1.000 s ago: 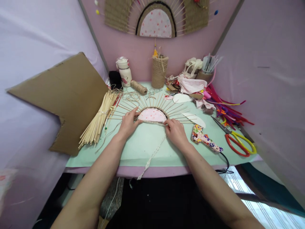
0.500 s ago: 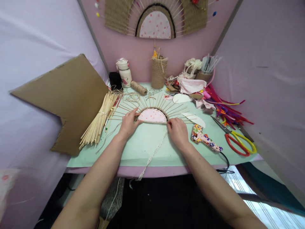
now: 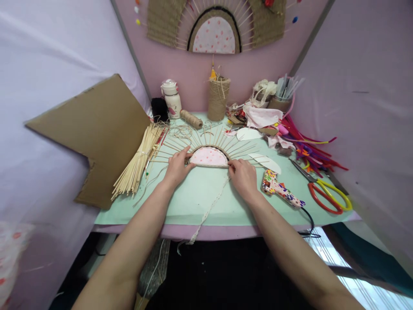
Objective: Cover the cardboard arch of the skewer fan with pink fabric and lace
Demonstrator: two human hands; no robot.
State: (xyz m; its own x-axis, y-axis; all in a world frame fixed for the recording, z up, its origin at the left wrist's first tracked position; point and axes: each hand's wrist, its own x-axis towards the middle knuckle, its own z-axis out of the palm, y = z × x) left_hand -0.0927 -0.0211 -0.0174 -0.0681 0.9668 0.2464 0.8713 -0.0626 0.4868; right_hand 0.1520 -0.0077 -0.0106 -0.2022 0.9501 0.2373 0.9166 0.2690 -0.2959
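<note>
A half-round panel [image 3: 209, 157] of pink fabric with red spots lies flat on the table, a dark band and pale scalloped trim round its curve. Thin sticks [image 3: 217, 137] fan out from it. My left hand [image 3: 178, 167] grips its left corner, thumb on the straight edge and fingers by the curve. At the right corner, my right hand [image 3: 242, 175] has its fingertips pinched together on the end of a white lace trim [image 3: 211, 207]. The lace trails from there over the table's front edge. Those fingertips partly hide the corner.
On the left are a stick bundle [image 3: 137, 163] and cardboard [image 3: 97, 125]. A floral glue gun [image 3: 280, 189] and scissors [image 3: 322, 189] lie right. Twine spools [image 3: 218, 101], a bottle [image 3: 172, 99] and pipe cleaners [image 3: 309, 146] stand or lie behind. A similar fan piece [image 3: 214, 36] hangs on the wall.
The whole view has shifted slightly, so everything appears a little further right. Both hands keep their places at the panel's corners, with hardly any movement.
</note>
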